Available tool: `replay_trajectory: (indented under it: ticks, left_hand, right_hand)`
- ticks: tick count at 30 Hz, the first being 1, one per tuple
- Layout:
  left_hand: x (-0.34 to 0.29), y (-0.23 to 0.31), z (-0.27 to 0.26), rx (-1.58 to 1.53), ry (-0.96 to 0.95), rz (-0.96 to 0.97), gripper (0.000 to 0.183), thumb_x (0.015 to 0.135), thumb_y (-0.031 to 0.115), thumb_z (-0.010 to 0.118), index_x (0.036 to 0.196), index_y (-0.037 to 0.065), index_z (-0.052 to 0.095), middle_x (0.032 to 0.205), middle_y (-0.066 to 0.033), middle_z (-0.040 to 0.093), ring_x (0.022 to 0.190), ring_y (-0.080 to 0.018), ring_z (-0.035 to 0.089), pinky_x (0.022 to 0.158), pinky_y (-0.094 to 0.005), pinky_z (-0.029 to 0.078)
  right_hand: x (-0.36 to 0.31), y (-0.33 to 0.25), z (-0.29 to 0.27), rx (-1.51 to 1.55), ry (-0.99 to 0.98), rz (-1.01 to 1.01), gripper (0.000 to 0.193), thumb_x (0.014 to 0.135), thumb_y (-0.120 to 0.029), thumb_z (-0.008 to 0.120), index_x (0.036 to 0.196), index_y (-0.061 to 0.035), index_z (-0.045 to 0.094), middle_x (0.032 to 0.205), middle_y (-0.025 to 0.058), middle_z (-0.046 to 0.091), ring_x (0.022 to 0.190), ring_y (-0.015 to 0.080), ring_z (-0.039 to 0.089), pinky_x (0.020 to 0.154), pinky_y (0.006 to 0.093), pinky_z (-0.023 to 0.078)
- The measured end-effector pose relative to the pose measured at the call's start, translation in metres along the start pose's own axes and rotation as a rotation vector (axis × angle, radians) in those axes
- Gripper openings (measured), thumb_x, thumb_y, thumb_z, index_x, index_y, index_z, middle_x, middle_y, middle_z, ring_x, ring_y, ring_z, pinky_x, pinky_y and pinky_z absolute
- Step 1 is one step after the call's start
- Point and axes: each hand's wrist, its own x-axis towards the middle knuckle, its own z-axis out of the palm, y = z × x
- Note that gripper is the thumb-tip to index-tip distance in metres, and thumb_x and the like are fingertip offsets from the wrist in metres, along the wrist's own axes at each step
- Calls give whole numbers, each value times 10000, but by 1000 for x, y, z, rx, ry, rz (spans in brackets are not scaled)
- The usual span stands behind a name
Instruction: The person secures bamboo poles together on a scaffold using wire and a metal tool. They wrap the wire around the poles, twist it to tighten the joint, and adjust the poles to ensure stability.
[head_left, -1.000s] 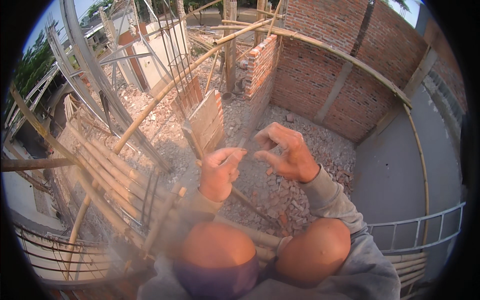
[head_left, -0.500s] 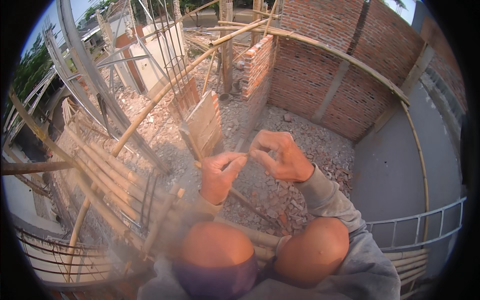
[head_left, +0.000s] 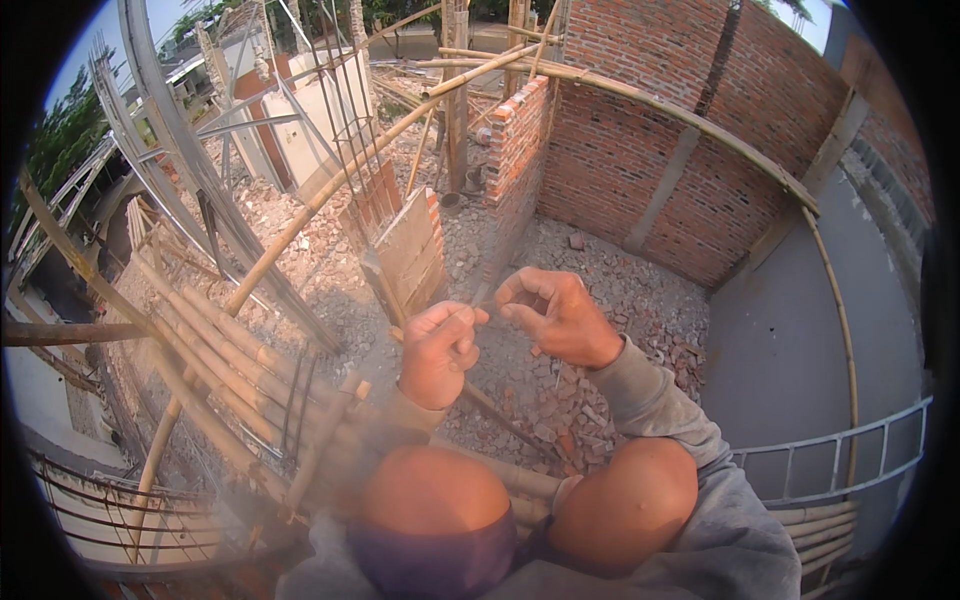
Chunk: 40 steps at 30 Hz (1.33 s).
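Note:
Before my raised knees, both my hands are held up in the middle of the picture. My left hand [head_left: 437,352] has its fingers curled in, with one fingertip poking out to the right. My right hand [head_left: 566,318] makes a pinch, thumb against forefinger, facing the left one across a narrow gap. Whatever sits between the fingertips, if anything, is too small to make out. Below and beyond the hands lies broken brick rubble [head_left: 560,400], well beneath my perch.
Bamboo poles [head_left: 215,375] lie bundled at my left, and one long bamboo rail [head_left: 690,105] crosses ahead. Brick walls [head_left: 640,160] stand beyond; a grey plastered wall [head_left: 790,350] rises at right. A metal ladder [head_left: 840,450] is at lower right. Steel rebars [head_left: 340,100] stick up ahead.
The left fingers have curled in from a straighter pinch. The fingertips of both hands, close together before, are now slightly farther apart. The right hand still pinches, a little lower.

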Motion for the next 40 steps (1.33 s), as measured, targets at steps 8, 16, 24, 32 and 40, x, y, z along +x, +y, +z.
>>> replay_trajectory:
  ticks: [8, 16, 24, 32, 40]
  left_hand:
    - [1, -3, 3, 366, 7, 78, 221, 1061, 163, 688, 1048, -43, 767, 681, 53, 526, 576, -34, 415, 528, -244, 296]
    - [2, -7, 1, 408, -69, 133, 268, 1075, 201, 704, 1050, -54, 780, 678, 31, 555, 585, -48, 436, 540, -251, 321]
    - [2, -13, -5, 276, -131, 129, 237, 1075, 182, 708, 1079, -41, 789, 689, 59, 550, 566, -22, 418, 519, -246, 290]
    - [-2, -7, -20, -155, -198, 1, 192, 1090, 155, 696, 1111, -27, 752, 669, 78, 463, 539, -27, 352, 503, -258, 265]
    - [0, -13, -26, -179, -330, -29, 234, 1071, 217, 710, 1093, -15, 728, 654, 69, 454, 529, -37, 395, 517, -261, 364]
  right_hand:
    - [3, 4, 1, -34, 43, -88, 150, 1010, -87, 734, 1111, 24, 731, 885, 75, 724, 714, 120, 707, 564, 283, 556]
    - [1, 2, -3, 105, -37, 27, 175, 1049, -151, 700, 981, 9, 677, 891, 48, 715, 737, 122, 697, 585, 279, 557]
    - [-2, 5, -4, 270, -69, 161, 236, 1042, -243, 739, 1045, -12, 690, 914, 36, 715, 779, 101, 694, 600, 274, 569]
    - [6, -28, 0, -408, 132, -675, 473, 821, -196, 915, 1228, -39, 733, 1090, 100, 736, 916, 309, 688, 766, 412, 576]
    - [7, -13, 1, -633, 79, -873, 398, 808, -100, 882, 1181, -59, 751, 1072, 100, 736, 897, 321, 680, 752, 442, 579]
